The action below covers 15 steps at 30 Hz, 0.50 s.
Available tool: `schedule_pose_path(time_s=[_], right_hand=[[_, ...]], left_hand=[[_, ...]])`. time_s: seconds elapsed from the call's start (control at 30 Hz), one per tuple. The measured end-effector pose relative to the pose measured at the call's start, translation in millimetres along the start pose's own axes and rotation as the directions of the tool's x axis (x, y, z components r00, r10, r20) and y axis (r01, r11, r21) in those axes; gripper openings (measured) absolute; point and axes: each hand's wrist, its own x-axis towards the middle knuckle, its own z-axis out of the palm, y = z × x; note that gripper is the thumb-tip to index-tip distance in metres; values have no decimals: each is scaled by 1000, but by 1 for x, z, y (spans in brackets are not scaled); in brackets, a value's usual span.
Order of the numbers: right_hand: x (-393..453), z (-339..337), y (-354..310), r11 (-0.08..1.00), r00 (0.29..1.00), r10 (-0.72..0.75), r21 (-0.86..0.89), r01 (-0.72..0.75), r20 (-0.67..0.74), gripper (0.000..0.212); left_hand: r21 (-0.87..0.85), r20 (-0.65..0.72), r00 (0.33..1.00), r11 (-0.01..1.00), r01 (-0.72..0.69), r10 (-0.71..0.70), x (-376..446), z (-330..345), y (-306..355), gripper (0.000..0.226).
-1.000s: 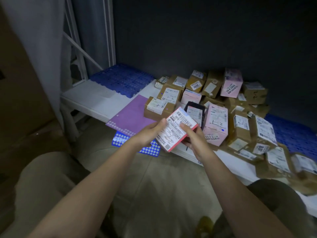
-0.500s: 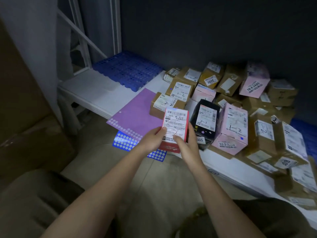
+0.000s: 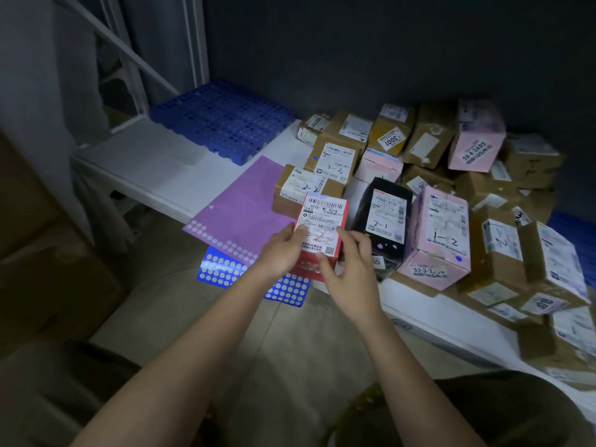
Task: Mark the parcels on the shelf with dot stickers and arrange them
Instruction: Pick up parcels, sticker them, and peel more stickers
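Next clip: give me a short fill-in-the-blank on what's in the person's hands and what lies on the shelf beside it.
1. Both the left hand and the right hand hold a small ____ box with a white label.
2. The black parcel right of it has ____ handwritten on its label.
3. The purple sticker sheet lies partly on top of a ____ sticker sheet.
4. The pink box beside the black parcel is marked ____.

Missing words: red; 2-1; blue; 1-2

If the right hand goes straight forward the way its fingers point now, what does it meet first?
Probably the black parcel marked 2-1, just beyond the right hand, which holds the red parcel with the left hand. Depth is unclear.
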Motion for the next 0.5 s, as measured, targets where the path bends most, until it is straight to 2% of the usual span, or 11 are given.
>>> schedule_pose_path(time_s=[0.1, 0.17, 0.27, 0.4, 0.5], right_hand=[[-3, 3, -5, 983, 975, -127, -157, 99, -182, 44], [-9, 6, -3, 976, 968, -137, -195, 96, -212, 36], [-18, 8, 3, 970, 960, -135, -231, 78, -244, 31], [-20, 4, -2, 952, 957, -107, -307, 20, -270, 38], [-19, 8, -7, 902, 969, -190, -419, 110, -156, 52]], left_hand=[[-94, -71, 997, 995, -16, 10, -10, -7, 0, 49], [-109, -108, 994, 994, -9, -2, -15, -13, -12, 32], [-20, -234, 972, 1000, -15, 10, -23, -24, -31, 22], [44, -405, 914, 999, 23, -3, -24, -36, -61, 19], [68, -462, 885, 994, 89, -47, -28, -38, -73, 22]])
